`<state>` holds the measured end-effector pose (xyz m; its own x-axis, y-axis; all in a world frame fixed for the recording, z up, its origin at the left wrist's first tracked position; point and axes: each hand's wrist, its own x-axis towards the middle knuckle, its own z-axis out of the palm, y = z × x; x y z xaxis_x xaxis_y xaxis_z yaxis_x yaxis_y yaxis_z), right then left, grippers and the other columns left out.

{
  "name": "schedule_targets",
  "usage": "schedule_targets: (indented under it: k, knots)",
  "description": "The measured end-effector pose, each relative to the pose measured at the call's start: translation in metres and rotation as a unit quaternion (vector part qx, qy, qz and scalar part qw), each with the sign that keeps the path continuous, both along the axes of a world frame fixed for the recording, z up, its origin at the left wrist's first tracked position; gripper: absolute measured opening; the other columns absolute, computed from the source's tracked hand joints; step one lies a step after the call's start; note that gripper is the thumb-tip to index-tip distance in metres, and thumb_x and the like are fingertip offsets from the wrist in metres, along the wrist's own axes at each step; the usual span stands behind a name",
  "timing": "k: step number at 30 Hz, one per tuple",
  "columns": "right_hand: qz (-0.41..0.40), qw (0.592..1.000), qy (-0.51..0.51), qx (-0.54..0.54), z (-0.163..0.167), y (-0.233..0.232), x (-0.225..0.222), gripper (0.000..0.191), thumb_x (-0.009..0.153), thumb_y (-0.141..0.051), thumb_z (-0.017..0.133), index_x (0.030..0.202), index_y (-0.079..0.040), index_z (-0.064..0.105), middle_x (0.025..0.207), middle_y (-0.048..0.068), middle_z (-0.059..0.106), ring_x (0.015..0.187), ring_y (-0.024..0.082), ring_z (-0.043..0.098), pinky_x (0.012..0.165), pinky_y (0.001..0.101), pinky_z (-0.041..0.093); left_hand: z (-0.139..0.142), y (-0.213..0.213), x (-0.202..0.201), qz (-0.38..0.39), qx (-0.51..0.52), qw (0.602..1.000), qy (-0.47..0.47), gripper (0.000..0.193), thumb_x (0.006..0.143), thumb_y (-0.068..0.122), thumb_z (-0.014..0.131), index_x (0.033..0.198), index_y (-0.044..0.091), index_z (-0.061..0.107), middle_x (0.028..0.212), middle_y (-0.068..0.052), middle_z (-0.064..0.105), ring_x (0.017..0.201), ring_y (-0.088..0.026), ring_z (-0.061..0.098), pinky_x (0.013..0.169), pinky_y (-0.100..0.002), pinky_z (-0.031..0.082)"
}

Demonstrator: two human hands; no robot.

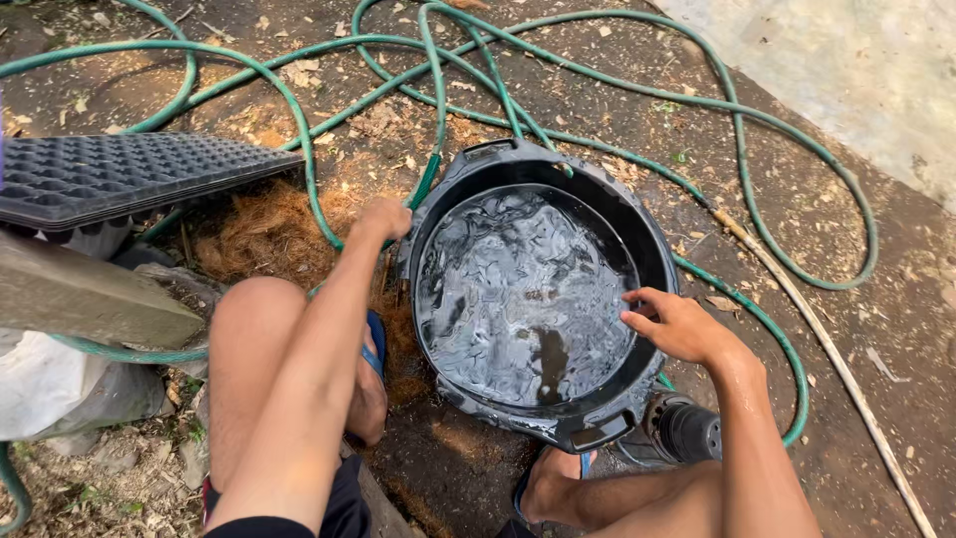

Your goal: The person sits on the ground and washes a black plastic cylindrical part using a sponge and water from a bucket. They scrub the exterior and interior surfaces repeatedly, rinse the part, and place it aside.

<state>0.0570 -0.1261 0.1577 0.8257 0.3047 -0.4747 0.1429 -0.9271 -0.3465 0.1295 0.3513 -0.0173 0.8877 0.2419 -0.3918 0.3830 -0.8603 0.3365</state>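
A round black plastic tub (607, 234) filled with rippling water is seen on the ground between the person's knees, in the middle of the view. Being round, it has no clear long axis; its two moulded handles are set on a line running from the far side, near the top of the view, to the near side by the person's feet, and its open mouth faces straight up.

The left hand (383, 219) is closed around the tub's left rim, where a thin green garden hose (742, 169) passes just beside it. The right hand (677, 324) is held open with the fingers spread, resting at the inner right rim of the tub, just above or at the water surface; whether the fingertips are wet cannot be told.

The hose is laid in many loose loops over the ground behind and to the right of the tub. A black plastic seedling tray (119, 179) with rows of small cells is seen at the left, raised on a grey slab, with a white plastic sack (50, 384) below it. A heap of brown coconut fibre (264, 234) lies between tray and tub. A dark cylindrical fitting (687, 430) sits by the tub's near right edge.

The ground is bare dark soil scattered with dry leaves, outdoors in sunlight; a pale concrete surface is seen at the top right.
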Motion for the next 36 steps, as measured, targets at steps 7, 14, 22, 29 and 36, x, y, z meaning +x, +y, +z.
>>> schedule_targets:
  k: [7,14,22,29,36]
  knots:
    - [-0.007,0.997,-0.022,0.079,-0.002,-0.038,0.002,0.047,0.094,-0.038,0.063,0.133,-0.011,0.065,0.11,0.014,0.077,0.1,0.024,0.073,0.089,0.0385,0.057,0.119,0.022,0.027,-0.156,0.018,0.983,-0.1,0.042,0.101,0.039,0.056,0.119,0.004,0.069,0.118,-0.025,0.067,0.109,-0.04,0.065,0.096,-0.055,0.048]
    - [-0.245,0.9,-0.005,0.361,0.037,-0.107,-0.01,0.039,0.103,-0.024,0.055,0.138,-0.008,0.059,0.116,0.005,0.074,0.098,0.014,0.071,0.085,0.0313,0.052,0.068,0.05,-0.008,-0.18,0.054,0.982,0.016,0.049,0.092,0.045,0.074,0.106,-0.001,0.081,0.098,-0.025,0.08,0.093,-0.036,0.079,0.09,-0.046,0.059]
    - [-0.331,0.748,-0.355,0.453,-0.034,-0.193,-0.102,0.024,0.105,-0.01,0.059,0.128,-0.003,0.064,0.124,0.008,0.067,0.107,0.016,0.07,0.093,0.0315,0.055,0.052,0.031,-0.004,-0.227,-0.017,0.974,0.006,0.058,0.097,0.049,0.066,0.129,0.001,0.072,0.093,-0.022,0.081,0.083,-0.032,0.079,0.087,-0.046,0.059]
    - [-0.48,0.775,-0.383,0.153,-0.172,-0.23,-0.295,0.046,0.091,-0.003,0.067,0.136,-0.004,0.058,0.13,0.017,0.063,0.105,0.021,0.071,0.09,0.0334,0.055,0.026,0.011,-0.015,-0.038,-0.265,0.959,0.094,0.056,0.097,0.027,0.072,0.144,-0.002,0.059,0.099,-0.04,0.073,0.076,-0.047,0.075,0.071,-0.053,0.064]
    - [-0.535,0.802,-0.246,0.1,-0.191,-0.206,-0.325,0.087,0.082,-0.02,0.079,0.154,-0.011,0.032,0.144,0.022,0.04,0.109,0.025,0.067,0.083,0.0385,0.058,0.012,0.01,-0.007,-0.008,-0.063,0.996,0.064,0.06,0.105,0.037,0.068,0.149,-0.002,0.055,0.108,-0.041,0.071,0.085,-0.053,0.075,0.073,-0.061,0.062]
